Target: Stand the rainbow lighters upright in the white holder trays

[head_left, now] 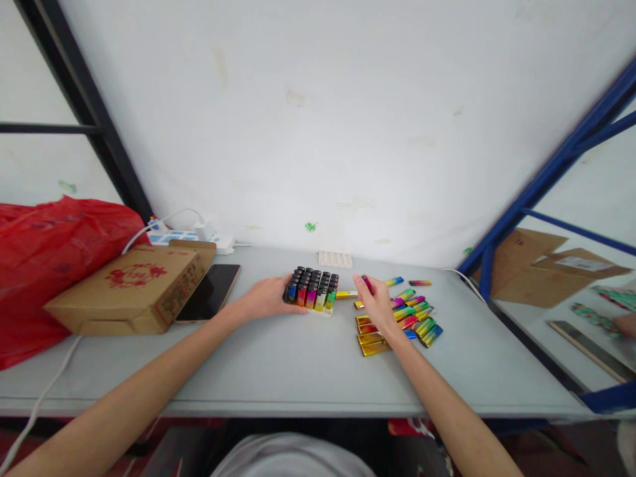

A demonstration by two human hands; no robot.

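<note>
My left hand (272, 296) grips the left side of a block of lighters (312, 290). They stand upright in rows with black tops and bodies of blue, red, pink, yellow and green, in a pale tray (322, 312) that shows at the lower edge. My right hand (378, 306) is closed around a dark pink lighter (367, 283), only its upper end showing. Below and around that hand lies a loose pile of shiny, rainbow-coloured slim pieces (372, 345); I cannot tell whether they are lighters or sleeves. A yellow one (346, 295) lies between the hands.
A white tray with a grid of holes (334, 258) lies near the wall. To the left are a dark phone or tablet (209, 293), a cardboard box (129, 286), a power strip (223, 244) and a red plastic bag (64, 252). A blue metal frame (534, 175) borders the right side.
</note>
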